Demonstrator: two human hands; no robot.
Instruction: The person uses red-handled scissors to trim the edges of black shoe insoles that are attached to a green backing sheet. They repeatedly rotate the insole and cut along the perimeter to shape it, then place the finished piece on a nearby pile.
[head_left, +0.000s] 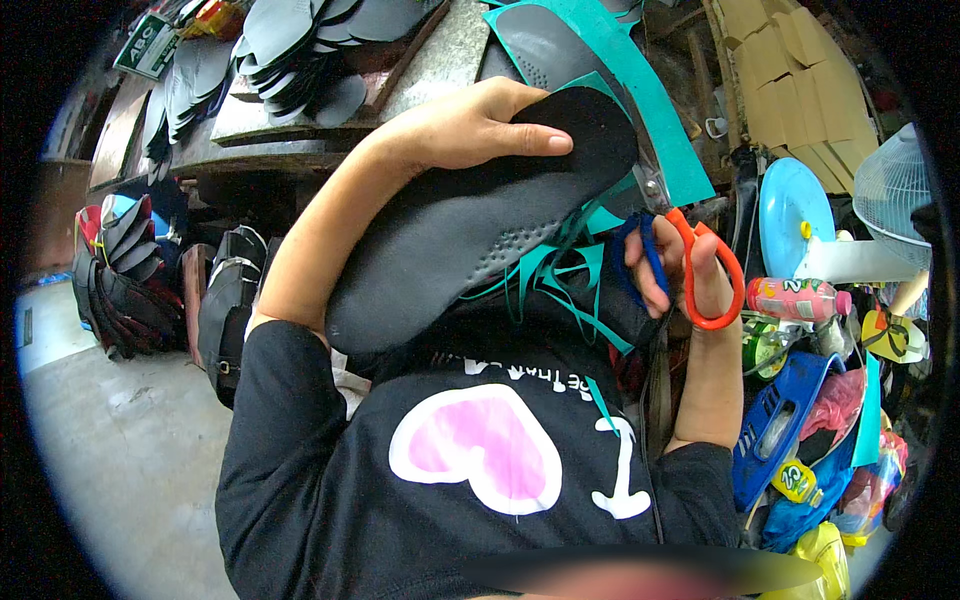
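Note:
My left hand [478,128] grips the toe end of a black insole [425,235], its thumb pressed on the top face and its other fingers mostly hidden. The insole lies slanted across my front, with a patch of small raised dots along its edge. My right hand [690,262] has its fingers in the loops of a pair of scissors [713,290] with one orange and one blue handle. The scissors' blades point away from me, beside the insole's toe and a teal sheet [672,135]. Thin teal offcuts [540,285] dangle beneath the insole's edge.
Stacks of grey insoles [280,40] cover the workbench [270,150] at far left. Another grey insole [560,45] lies on teal material ahead. At right are a blue round fan part [795,215], a pink bottle [795,300] and a blue plastic basket [785,430].

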